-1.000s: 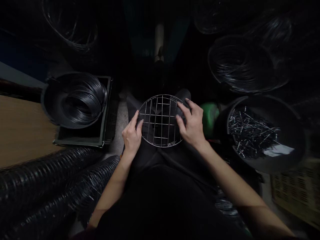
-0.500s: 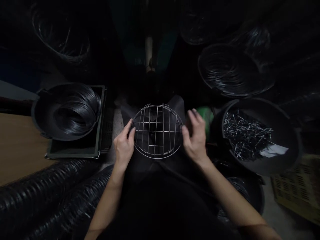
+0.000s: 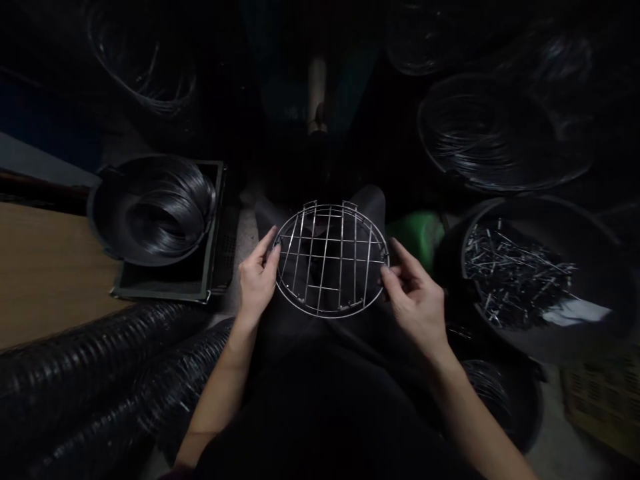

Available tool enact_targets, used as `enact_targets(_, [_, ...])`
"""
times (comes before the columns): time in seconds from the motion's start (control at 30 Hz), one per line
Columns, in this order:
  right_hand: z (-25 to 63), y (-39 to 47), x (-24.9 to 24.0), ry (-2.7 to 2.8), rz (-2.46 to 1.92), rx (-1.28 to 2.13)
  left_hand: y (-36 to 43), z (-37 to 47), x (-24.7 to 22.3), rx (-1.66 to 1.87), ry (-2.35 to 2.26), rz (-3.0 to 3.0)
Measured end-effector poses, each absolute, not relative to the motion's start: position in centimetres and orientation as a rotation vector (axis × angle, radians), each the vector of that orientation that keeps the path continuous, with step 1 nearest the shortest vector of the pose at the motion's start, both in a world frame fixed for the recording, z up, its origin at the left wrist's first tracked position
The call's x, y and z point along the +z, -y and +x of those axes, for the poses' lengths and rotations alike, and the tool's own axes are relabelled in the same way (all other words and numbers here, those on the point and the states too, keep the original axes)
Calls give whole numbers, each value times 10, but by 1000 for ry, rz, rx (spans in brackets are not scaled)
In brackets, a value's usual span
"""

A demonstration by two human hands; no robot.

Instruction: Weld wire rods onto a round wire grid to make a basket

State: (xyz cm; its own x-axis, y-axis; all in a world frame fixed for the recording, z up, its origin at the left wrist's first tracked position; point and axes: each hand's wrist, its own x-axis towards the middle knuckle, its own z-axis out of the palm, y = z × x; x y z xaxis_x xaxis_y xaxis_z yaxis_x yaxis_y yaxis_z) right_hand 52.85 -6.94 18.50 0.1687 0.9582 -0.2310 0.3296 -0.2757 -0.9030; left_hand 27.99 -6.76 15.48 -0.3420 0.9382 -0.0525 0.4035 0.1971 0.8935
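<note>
A round wire rack (image 3: pixel 326 258) with crossing metal bars is held in front of me, above my lap. My left hand (image 3: pixel 258 279) grips its left rim between thumb and fingers. On the opposite side, my right hand (image 3: pixel 416 297) pinches the right rim, thumb on top and fingers around the edge. Small wire clips or loops show on the rim beside both hands and along the near edge. Two short raised wire brackets stand at the far edge of the rack.
At left, a dark basin holds coiled wire (image 3: pixel 167 217) over a crate (image 3: pixel 217 233). At right stands a basin (image 3: pixel 600 230) with many short wire pieces (image 3: pixel 515 273) and a white paper (image 3: pixel 577 312). Behind my right hand is a green object (image 3: pixel 417 233). Stacked wire rings (image 3: pixel 85 360) lie lower left.
My right hand, blurred and apart from the rim before, has closed on the rack's right edge. The view has shifted, so surroundings appear displaced to the right. The left hand keeps its hold.
</note>
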Motion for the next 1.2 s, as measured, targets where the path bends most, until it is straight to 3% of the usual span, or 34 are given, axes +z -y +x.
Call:
enact_targets(0.3, [524,48,176,745,-1556,1391,58,284,150,1179,-1742,1013])
enact_targets(0.5, [519,63,195,1096,-1716,986,61,285,153,1170,-1806,1148])
enact_targets(0.77, [522,47,186,1502,-1747,501,66,282,169,1105,-1916,1386])
enact_targets(1.2, [527,48,179,1812,-1836,471,68,279,154,959,-1994,1649])
